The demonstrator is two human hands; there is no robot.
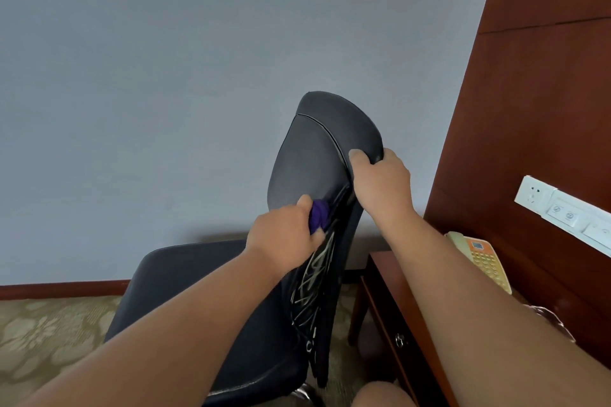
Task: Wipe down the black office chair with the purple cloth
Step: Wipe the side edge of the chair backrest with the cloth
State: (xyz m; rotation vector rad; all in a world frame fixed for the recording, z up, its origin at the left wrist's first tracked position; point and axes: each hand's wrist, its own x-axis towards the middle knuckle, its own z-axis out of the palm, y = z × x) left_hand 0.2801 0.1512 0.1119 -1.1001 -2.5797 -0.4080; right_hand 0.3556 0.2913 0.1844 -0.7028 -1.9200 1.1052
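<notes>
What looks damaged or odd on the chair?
Pale criss-cross streaks mark the back of the chair, below the cloth in the left hand. They look like scratches or wear, though a printed pattern cannot be ruled out.

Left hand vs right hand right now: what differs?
The left hand grips the bunched purple cloth; the right hand holds no cloth. The left hand sits lower on the chair backrest; the right hand clamps its upper edge, thumb on the front. Both are bare and on the same backrest.
</notes>
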